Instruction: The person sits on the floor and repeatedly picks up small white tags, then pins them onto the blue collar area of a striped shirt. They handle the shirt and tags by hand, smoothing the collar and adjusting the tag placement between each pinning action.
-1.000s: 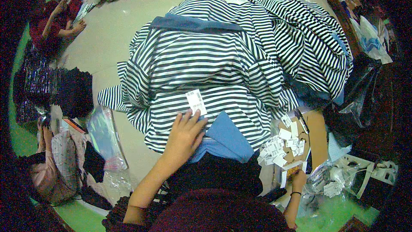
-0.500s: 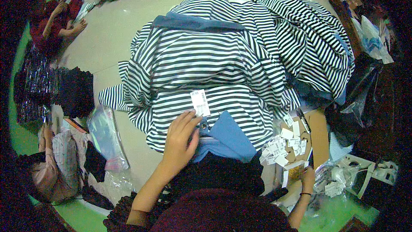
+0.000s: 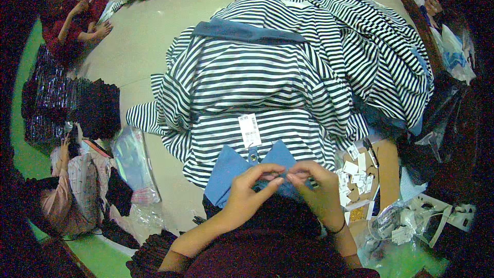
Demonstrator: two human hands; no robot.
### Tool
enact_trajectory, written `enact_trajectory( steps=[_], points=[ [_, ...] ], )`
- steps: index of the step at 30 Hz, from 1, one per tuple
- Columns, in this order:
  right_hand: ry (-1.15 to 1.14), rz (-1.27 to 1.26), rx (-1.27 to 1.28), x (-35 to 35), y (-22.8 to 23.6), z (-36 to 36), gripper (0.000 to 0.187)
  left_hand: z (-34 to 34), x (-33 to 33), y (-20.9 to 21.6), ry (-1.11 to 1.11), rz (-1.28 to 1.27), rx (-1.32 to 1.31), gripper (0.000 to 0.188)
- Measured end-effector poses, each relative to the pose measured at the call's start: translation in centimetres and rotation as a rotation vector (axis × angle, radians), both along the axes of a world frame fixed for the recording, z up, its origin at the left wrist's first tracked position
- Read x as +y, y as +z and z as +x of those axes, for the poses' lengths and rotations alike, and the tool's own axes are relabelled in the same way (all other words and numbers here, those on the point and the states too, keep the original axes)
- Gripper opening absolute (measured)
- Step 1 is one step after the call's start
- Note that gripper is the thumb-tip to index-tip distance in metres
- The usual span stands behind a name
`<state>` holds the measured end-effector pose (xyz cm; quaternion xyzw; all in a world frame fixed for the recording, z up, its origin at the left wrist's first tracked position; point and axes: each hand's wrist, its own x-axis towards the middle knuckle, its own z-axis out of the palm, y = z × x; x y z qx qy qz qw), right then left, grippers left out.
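Just in front of my body, both hands meet over the blue collar (image 3: 224,172) of a black-and-white striped shirt (image 3: 247,118). My left hand (image 3: 250,190) is closed in a pinch, its thumb and fingertips near those of the right. The fingers of my right hand (image 3: 320,189) are pinched too. Whatever lies between the fingertips is too small to make out. Beyond the hands, a white hang tag (image 3: 249,129) lies on the striped cloth above a round metal button (image 3: 252,158) at the collar opening.
More striped shirts (image 3: 375,56) are heaped at the far right. White tags (image 3: 360,175) lie on cardboard (image 3: 389,175), beside a small box of gold-coloured bits (image 3: 356,214). Clear plastic bags (image 3: 136,162) and dark folded garments (image 3: 98,108) are at left, near other people (image 3: 77,25).
My right hand has come from the small box at the right to the collar. My left hand has left the hang tag and moved right and nearer, meeting it; both collar points now show.
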<state>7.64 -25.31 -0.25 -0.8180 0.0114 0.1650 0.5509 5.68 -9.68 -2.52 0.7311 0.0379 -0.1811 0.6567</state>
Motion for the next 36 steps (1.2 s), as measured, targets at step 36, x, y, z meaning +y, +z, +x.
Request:
enact_trajectory(
  steps=[36],
  points=[
    [0.384, -0.262, -0.661, 1.7, -5.8, 0.5, 0.015, 1.6, 1.9, -1.1, -0.013, 0.263, -0.038, 0.009]
  ],
)
